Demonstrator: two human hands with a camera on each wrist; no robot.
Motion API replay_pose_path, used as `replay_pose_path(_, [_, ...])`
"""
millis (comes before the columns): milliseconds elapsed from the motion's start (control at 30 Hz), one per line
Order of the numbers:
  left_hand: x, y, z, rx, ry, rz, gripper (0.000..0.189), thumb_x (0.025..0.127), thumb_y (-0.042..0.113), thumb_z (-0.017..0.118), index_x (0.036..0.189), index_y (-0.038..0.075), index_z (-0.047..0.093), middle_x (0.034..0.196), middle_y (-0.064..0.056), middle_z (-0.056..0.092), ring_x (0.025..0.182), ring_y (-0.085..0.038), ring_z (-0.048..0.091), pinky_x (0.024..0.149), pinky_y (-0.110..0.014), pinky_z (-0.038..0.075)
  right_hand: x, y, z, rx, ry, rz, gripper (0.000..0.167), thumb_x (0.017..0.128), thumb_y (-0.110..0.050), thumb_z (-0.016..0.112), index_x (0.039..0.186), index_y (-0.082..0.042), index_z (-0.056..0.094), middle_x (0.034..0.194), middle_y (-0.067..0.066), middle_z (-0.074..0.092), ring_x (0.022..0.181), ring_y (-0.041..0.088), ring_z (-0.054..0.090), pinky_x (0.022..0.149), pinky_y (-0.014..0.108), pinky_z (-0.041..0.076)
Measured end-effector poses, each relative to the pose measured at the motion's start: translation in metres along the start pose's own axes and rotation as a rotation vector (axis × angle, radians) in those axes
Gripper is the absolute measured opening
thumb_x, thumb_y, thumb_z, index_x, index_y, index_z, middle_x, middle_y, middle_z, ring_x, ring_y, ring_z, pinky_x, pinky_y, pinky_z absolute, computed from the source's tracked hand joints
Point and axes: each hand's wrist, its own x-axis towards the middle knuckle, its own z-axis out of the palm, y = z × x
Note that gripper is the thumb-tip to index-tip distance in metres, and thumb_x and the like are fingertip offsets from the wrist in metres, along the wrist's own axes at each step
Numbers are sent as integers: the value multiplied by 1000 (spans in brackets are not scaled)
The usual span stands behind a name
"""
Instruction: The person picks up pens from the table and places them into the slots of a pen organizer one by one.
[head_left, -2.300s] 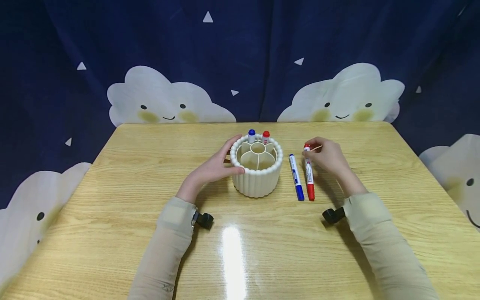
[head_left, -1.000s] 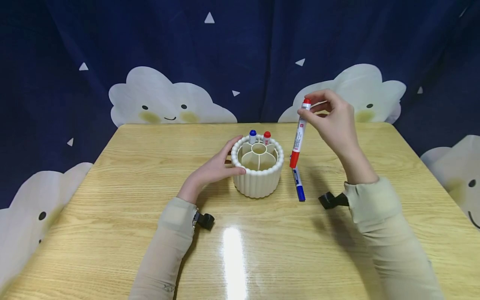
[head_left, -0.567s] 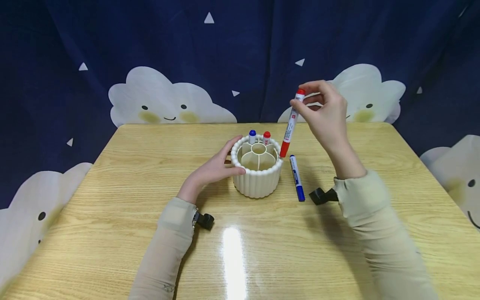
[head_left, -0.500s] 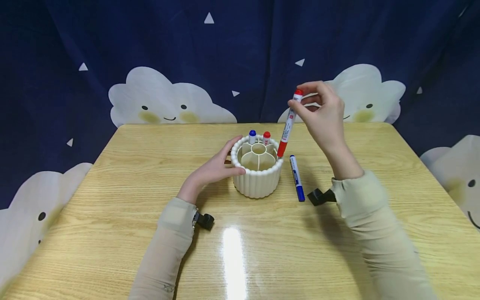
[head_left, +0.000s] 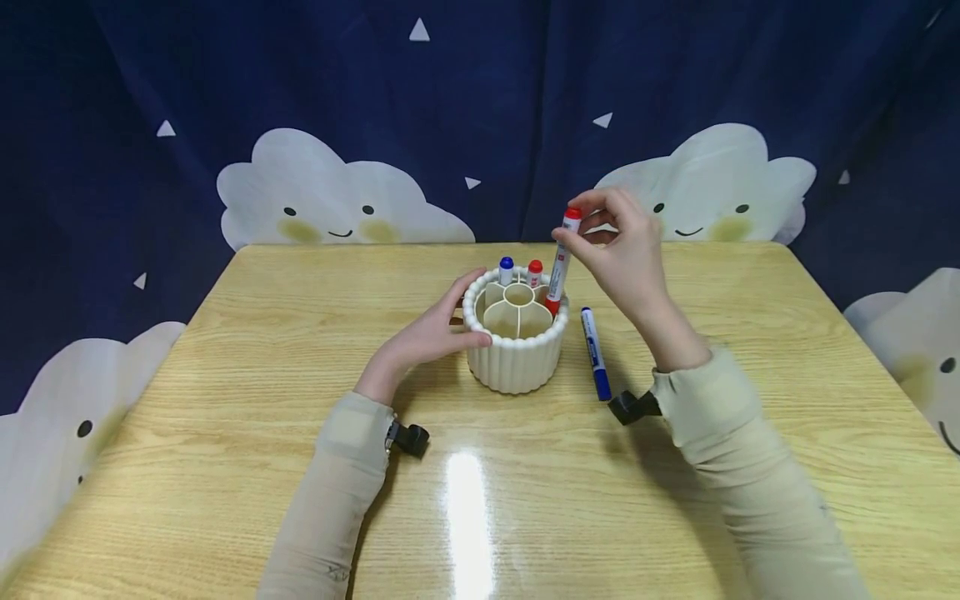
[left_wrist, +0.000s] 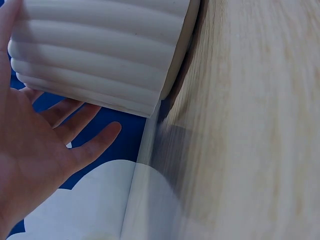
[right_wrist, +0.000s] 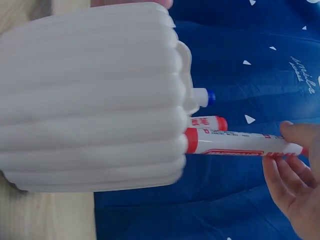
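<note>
A cream, ribbed pen holder (head_left: pixel 513 367) with a beaded rim and petal-shaped compartments stands upright on the table. My left hand (head_left: pixel 427 333) grips its left side, thumb at the front rim and fingers round the back; the left wrist view shows the palm (left_wrist: pixel 30 155) beside the ribbed wall. Between thumb and fingertips, my right hand (head_left: pixel 626 258) pinches the upper end of a red marker (head_left: pixel 559 265). Its red cap end dips inside the holder's right rim, the marker leaning slightly right. A blue marker (head_left: pixel 506 270) and another red marker (head_left: pixel 534 273) stand in the back compartments.
A second blue marker (head_left: pixel 596 353) lies on the wooden table (head_left: pixel 262 433) to the right of the holder, left of my right wrist camera (head_left: pixel 633 407). Behind the table's far edge hangs a dark blue curtain (head_left: pixel 510 100) with clouds and triangles.
My right hand lifted the red marker off the table, carried it left over the lying blue marker, then lowered its cap end into the holder's right side. My left hand stayed on the holder.
</note>
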Motion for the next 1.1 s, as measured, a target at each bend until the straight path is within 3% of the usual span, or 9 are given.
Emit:
replay_pose_path(433, [1,2,0,22,5,13,90,79,18,71,146,30,12,150,1,18,128,-20,35,101,-34,37,-20,9,17,17,-102,-8,27,75,-11,74,96,0,60,89,7,57,77,11,56,65,13,50])
replay_pose_path(667, [2,1,-1,24,6,23,90,79,18,71,146,27,12,149,0,19,128,-21,35,101,-36,37,-30,24,25,43,-112,12,37,74,-13,75,103,-1,56,86,8,59,75,12,56,65,16,52])
replay_pose_path(900, [1,0,-1,29,6,8,89,79,19,70,145,32,13,149,2,19,128,-20,35,100,-35,38,-38,28,28,76,-144,73,47,73,-10,75,110,2,49,88,11,57,75,16,57,65,17,52])
replay_pose_path(1100, [1,0,0,29,5,13,89,79,18,70,146,29,12,149,1,19,127,-21,36,100,-36,38,-40,27,27,41,-166,47,51,71,-9,76,113,0,49,88,11,58,75,17,59,68,24,53])
